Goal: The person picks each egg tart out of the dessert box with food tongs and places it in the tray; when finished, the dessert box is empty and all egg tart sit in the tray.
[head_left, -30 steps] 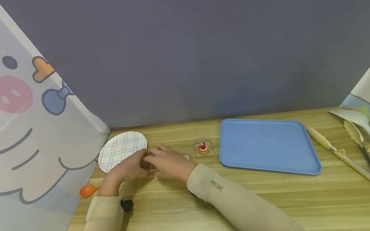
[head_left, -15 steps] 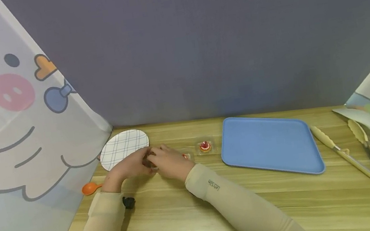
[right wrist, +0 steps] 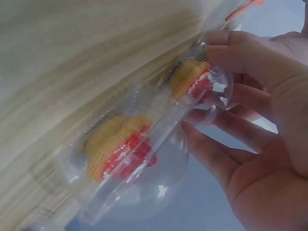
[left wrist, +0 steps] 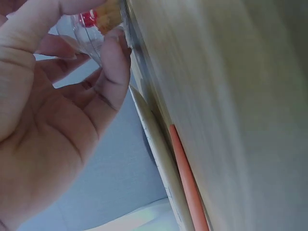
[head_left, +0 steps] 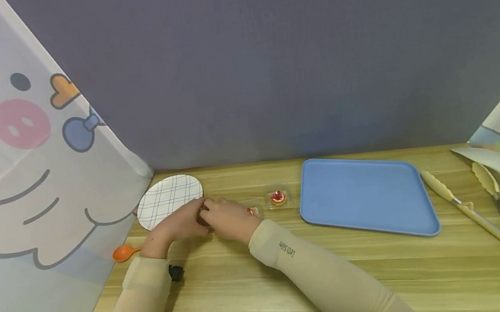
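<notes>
Side by side at the left of the table in the head view, my left hand and right hand meet around a small clear plastic box. Inside that box is a fruit tart with a golden crust and red topping. In the left wrist view, the left thumb and fingers grip the clear box from its side. My right fingers pinch the same box at its edge and domed lid. A second boxed tart sits just beside the right hand, partly covered by it in the head view.
Another boxed tart lies right of the hands, then a blue tray. Behind the left hand is a checked oval plate; an orange spoon lies left. Tongs and a white turner lie far right.
The head view has shifted slightly, moving the scene a little to the right. Both hands stay together at the clear box, with only small finger movement.
</notes>
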The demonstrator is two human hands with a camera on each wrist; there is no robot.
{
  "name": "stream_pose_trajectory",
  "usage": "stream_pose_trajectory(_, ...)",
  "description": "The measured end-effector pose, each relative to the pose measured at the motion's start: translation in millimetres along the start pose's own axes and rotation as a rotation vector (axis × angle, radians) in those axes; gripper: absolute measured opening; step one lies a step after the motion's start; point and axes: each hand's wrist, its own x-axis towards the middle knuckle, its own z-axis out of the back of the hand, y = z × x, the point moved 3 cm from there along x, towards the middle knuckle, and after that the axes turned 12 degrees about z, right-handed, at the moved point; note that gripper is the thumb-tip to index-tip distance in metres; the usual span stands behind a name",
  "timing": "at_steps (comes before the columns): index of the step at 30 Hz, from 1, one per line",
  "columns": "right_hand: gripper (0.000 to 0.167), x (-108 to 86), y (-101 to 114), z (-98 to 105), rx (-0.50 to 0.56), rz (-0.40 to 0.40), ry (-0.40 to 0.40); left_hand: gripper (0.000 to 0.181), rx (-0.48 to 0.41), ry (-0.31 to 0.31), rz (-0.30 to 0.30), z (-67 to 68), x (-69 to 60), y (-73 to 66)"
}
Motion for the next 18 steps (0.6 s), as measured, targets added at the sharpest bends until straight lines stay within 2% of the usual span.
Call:
stream_pose_trajectory(11, 0.045, -1.7, -1.5, 1.2, -0.136, 0.095, -0.041, 0.056, 0.013, -0.014, -0.009, 1.9, 4.5, 2.4)
stream_pose_trajectory(18, 0.043, -2.7, -2.1, 2.6, -0.128, 0.115, -0.058, 0.055, -0.047, 0.021, -0.009, -0.7, 7.2, 3.0)
